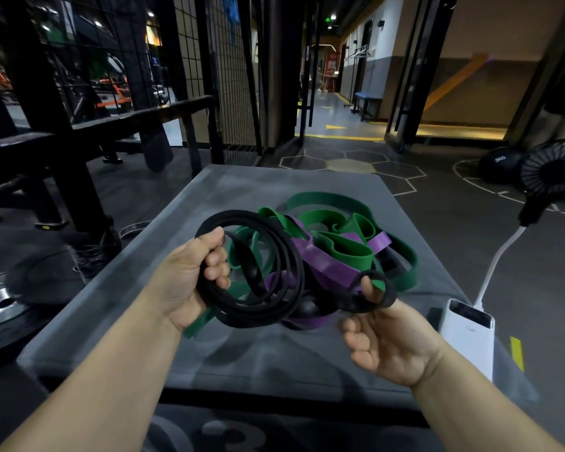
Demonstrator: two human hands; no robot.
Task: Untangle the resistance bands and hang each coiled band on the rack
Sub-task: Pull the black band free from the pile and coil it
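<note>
The black medicine ball (499,164) on the floor at the right bore the white marking "3KG". On the front face of the grey padded box (242,184), at the bottom edge of the view, a large pale "3" could be read (the rounded figures on either side of it were cut off and illegible). The green lit sign (328,20) above the corridor was too small to read.

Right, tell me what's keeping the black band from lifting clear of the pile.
The left hand grips the coiled black rubber band; the right hand hooks its end loop. The flat green band and flat purple band look threaded through its coils.
</note>
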